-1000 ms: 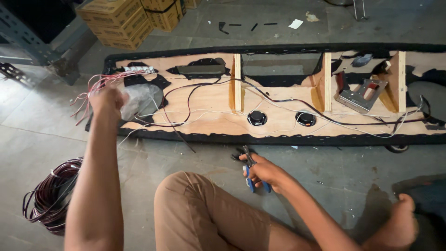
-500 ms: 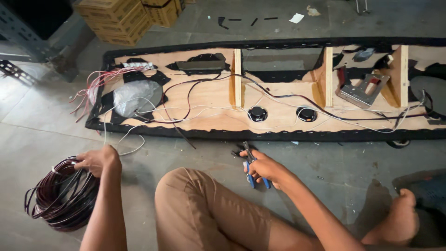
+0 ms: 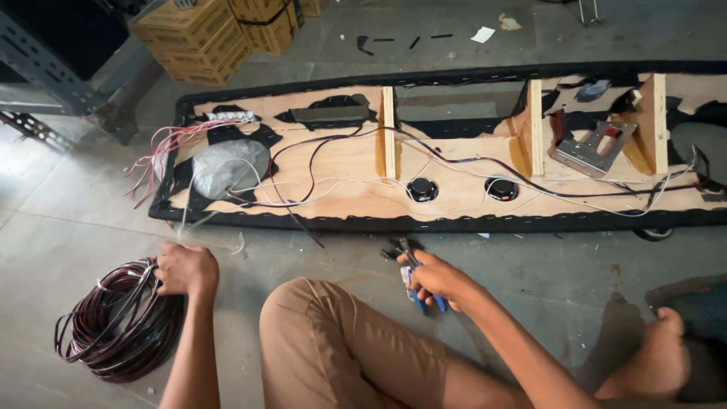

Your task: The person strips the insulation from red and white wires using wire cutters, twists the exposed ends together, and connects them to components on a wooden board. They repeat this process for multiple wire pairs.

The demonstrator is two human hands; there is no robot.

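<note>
left hand (image 3: 185, 269) closed on strands at top of wire coil (image 3: 113, 322) | coil: dark red-black loops, flat on floor (image 3: 303, 254) left of knee | right hand (image 3: 435, 279) gripping blue-handled pliers (image 3: 413, 276) beside wooden panel (image 3: 454, 201)

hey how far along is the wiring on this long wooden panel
Partly wired, it seems. Done: red and white wires already run along the wooden panel past two round black fittings. In hand: the left hand grips the dark wire coil on the floor, and the right hand holds blue-handled pliers. Left: loose red wire ends hang unconnected off the panel's left end.
</note>
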